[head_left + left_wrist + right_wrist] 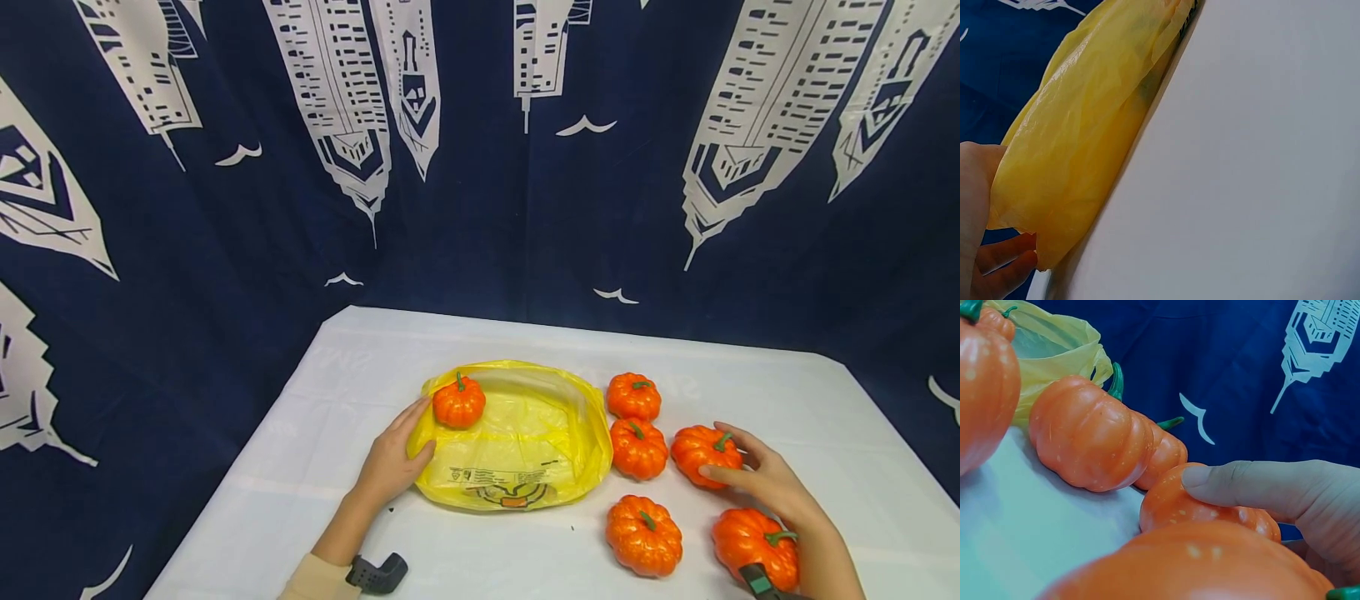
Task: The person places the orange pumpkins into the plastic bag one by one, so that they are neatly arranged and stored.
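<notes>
A yellow plastic bag [517, 454] lies opened wide on the table, with one small orange pumpkin [459, 403] at the left of its mouth. My left hand [395, 454] holds the bag's left edge; in the left wrist view the yellow plastic [1085, 137] passes between thumb and fingers. To the right of the bag, my right hand [765, 475] grips an orange pumpkin [701, 454] with a green stem, thumb on its near side and fingers round the far side. In the right wrist view the thumb presses on that pumpkin [1172, 497], while the fingers are mostly hidden.
Two pumpkins, one far [633, 396] and one nearer [639, 448], stand close by the bag's right side. Another pumpkin [645, 536] sits nearer the front, and one more [753, 546] lies under the right wrist. Behind the white table [525, 558] hangs a dark blue patterned cloth [480, 225].
</notes>
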A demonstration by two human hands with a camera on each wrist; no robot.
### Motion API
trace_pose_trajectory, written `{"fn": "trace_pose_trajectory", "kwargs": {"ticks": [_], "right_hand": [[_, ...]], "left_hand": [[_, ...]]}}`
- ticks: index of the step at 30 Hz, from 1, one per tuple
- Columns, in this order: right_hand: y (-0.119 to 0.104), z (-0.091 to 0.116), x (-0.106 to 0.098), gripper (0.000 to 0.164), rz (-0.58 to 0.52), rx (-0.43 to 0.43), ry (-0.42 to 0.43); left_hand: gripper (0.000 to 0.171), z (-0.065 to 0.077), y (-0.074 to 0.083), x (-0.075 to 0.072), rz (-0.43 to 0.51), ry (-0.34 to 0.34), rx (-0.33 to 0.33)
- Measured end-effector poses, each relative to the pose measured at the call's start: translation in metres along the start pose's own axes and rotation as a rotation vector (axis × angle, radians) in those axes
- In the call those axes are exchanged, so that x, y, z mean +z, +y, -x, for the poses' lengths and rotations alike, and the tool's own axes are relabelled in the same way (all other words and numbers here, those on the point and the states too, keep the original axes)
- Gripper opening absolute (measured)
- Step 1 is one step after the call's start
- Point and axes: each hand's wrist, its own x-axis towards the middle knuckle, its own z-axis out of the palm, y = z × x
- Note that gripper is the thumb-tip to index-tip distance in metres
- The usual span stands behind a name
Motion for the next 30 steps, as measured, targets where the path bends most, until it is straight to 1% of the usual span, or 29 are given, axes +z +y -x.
{"fn": "trace_pose_trajectory", "kwargs": {"ticks": [7, 12, 20, 30], "right_hand": [[-0.001, 0.001, -0.001, 0.087, 0.000, -0.004, 0.016], [-0.003, 0.000, -0.002, 0.089, -0.017, 0.017, 0.016], [-0.006, 0.001, -0.007, 0.088, -0.023, 0.007, 0.041], [-0.018, 0.003, -0.009, 0.083, -0.045, -0.056, 0.056]], "left_hand": [[0.066, 0.000, 0.000, 0.000, -0.002, 0.003, 0.008], [0.066, 0.000, 0.000, 0.000, 0.002, 0.007, 0.012], [0.065, 0.000, 0.000, 0.000, 0.008, 0.004, 0.013], [0.066, 0.000, -0.001, 0.001, -0.006, 0.009, 0.030]]}}
